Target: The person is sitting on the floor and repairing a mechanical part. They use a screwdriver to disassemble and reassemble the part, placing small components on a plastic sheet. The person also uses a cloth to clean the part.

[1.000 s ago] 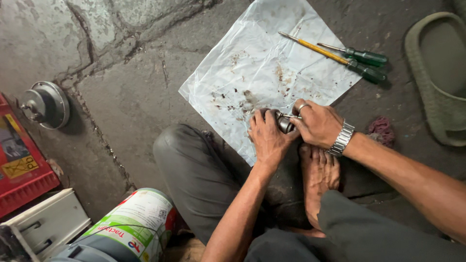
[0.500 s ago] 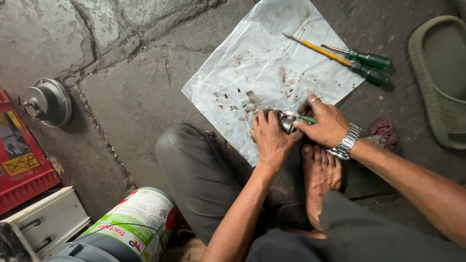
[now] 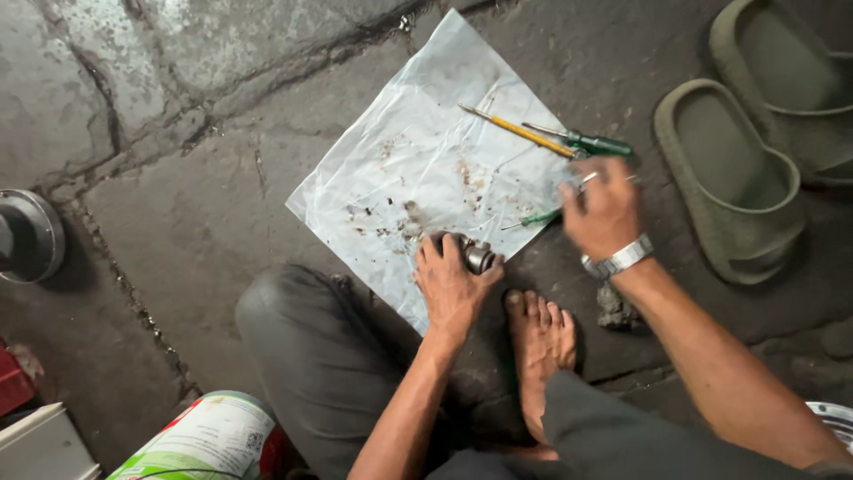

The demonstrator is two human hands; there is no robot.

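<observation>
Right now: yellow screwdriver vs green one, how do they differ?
The yellow screwdriver is longer and slimmer; the green screwdriver is shorter with a thicker handle. The yellow one lies diagonally, the green one flatter. Both rest untouched on the plastic sheet, just beyond the blurred right hand.

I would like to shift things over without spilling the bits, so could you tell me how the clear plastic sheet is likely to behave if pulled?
The clear plastic sheet looks thin and wrinkled, so it would probably flop and crumple. The screwdrivers and debris on it would likely slide or roll off.
</observation>
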